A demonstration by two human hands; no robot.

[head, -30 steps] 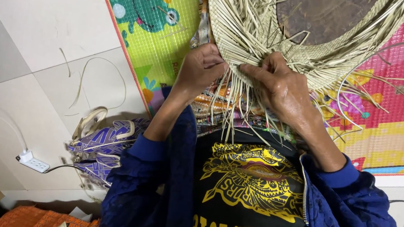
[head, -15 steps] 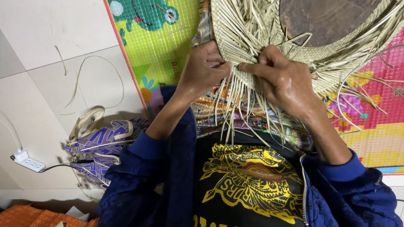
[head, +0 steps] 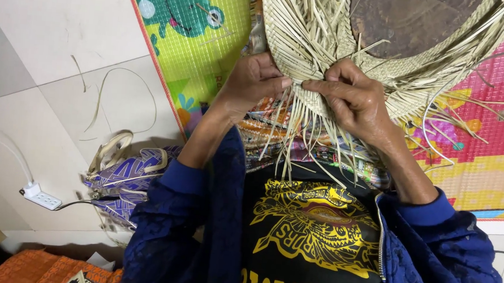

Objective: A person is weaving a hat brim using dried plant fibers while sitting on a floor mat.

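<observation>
- Left hand (head: 255,83): raised in front of the chest, fingers curled inward, thumb and fingertips pinched together at the right-hand side of the fist.
- Right hand (head: 351,98): back turned up, fingers bent and spread a little, forefinger stretched toward the left hand.
- Fingertips of both hands almost meeting, just beside each other.
- Forearms bare from wrist to mid-arm, angled upward and inward from the elbows.
- Dark blue sleeves pushed back on both arms.

Bright, even indoor light; soft shadows under arms; sharp focus throughout; slight wide-angle bending at edges.
</observation>
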